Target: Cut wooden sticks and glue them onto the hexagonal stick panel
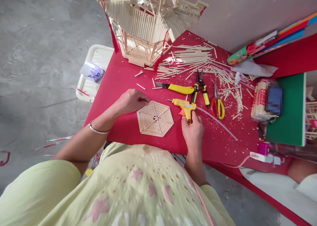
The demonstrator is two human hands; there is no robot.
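A flat hexagon of thin wooden sticks (155,119) lies on the red table (126,77) near its front edge. At the hexagon's upper left corner is my left hand (132,102), fingers drawn together; whatever they may hold is too small to name. My right hand (193,128) is closed around the handle of a yellow glue gun (184,105), whose nozzle points left, above and right of the hexagon. A clear glue stick (218,121) trails from the gun's back toward the right.
A yellow cutter (180,89), black-and-yellow pliers (200,89) and scissors (218,103) lie beyond the glue gun. Loose sticks (190,59) spread behind them. A wooden stick building (146,27) stands at the back left. A power strip (262,157) and another person's arm (300,169) are at right.
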